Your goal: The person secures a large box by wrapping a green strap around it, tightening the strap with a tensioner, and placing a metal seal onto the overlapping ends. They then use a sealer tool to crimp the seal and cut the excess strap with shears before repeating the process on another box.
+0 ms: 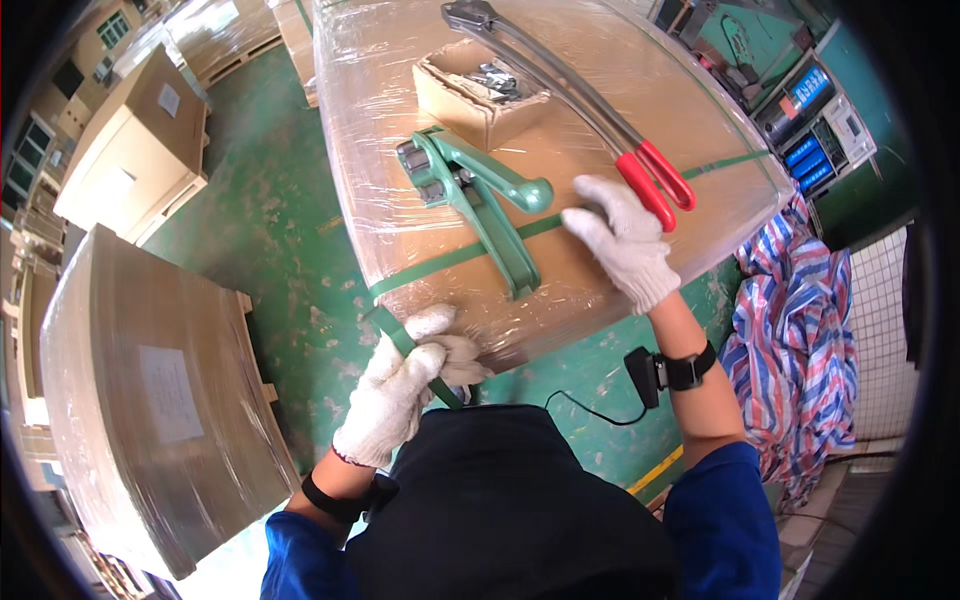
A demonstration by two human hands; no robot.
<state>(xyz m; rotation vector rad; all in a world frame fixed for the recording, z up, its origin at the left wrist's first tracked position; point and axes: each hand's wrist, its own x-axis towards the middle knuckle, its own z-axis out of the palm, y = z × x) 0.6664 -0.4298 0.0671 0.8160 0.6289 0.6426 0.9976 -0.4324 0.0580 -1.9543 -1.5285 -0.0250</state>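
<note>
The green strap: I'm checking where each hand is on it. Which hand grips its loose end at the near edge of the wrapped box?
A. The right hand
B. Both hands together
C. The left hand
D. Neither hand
C: the left hand closes round the green strap at the box's near edge, while the right hand presses the strap on top of the wrapped box.

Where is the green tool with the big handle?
In the head view, the green strap tensioner lies on top of the wrapped carton, between the small open box and the right hand.

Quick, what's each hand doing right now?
Left hand: closed around the green strap at the package's edge.
Right hand: fingers pressing the strap flat on the wrapped package; not gripping.
</note>
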